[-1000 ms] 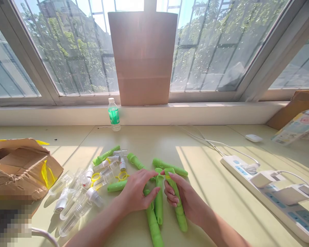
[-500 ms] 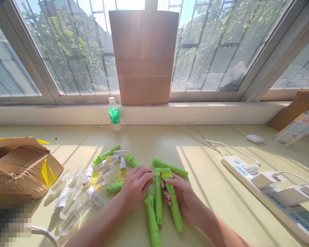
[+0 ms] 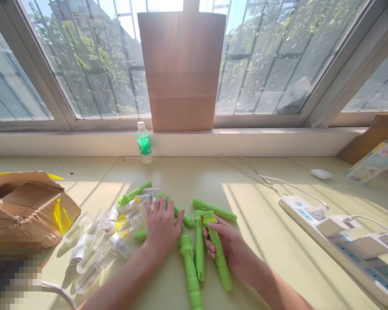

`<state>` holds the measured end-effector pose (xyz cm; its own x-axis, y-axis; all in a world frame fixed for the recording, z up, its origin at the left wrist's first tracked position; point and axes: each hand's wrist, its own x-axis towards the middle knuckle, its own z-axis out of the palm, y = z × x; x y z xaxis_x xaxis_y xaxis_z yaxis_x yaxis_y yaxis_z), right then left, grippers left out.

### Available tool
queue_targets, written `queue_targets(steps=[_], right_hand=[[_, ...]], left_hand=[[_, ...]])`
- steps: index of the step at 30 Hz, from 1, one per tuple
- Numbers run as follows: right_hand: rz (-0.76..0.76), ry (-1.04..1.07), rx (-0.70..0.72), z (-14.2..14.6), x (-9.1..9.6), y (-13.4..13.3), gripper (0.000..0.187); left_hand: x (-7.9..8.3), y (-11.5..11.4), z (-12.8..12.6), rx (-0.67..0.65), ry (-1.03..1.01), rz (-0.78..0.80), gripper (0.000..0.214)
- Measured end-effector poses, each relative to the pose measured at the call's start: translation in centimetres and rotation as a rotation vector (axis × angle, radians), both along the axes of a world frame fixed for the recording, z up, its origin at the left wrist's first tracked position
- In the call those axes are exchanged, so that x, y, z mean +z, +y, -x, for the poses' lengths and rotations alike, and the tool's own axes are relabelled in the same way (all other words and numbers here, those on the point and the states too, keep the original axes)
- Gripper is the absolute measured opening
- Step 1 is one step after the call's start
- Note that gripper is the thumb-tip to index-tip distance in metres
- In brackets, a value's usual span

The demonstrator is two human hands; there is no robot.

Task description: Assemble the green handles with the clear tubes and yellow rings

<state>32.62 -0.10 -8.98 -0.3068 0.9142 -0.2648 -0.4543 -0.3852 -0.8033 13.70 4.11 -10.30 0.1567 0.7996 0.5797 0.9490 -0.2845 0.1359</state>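
Observation:
My right hand (image 3: 233, 247) is closed around a green threaded plastic tube (image 3: 221, 265) with a yellow ring near its top. Against that tube lies another green tube (image 3: 199, 249), and a third green tube (image 3: 191, 275) points toward me. My left hand (image 3: 163, 226) is palm down with fingers apart, over the right edge of a pile of parts. A green tube (image 3: 183, 215) lies beside its fingers; what is under the palm is hidden. In the pile are clear ribbed tubes (image 3: 92, 256), white caps (image 3: 77, 252) and a yellow ring (image 3: 120, 221).
A torn cardboard box (image 3: 35, 215) stands at the left. Behind the pile is a bottle with a green label (image 3: 144, 144). On the right, a white power strip (image 3: 336, 245) carries plugged-in chargers and cables. Another green tube (image 3: 215, 209) lies beyond my right hand.
My left hand has moved left, away from the tubes by my right hand, and its fingers have spread over the pile. My right hand keeps its grip in the same place.

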Motion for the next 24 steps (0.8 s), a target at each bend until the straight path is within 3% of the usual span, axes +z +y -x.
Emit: queue_targets(steps=[5,24], right_hand=[[0.002,-0.011,0.001,0.0,0.13,0.02,0.015],[0.019,-0.013,-0.002,0.04,-0.11,0.04,0.013]], left_hand=[[0.11,-0.08,-0.07,0.047,0.029,0.064,0.03],[-0.14,0.16,0.18,0.058,-0.017,0.102,0.035]])
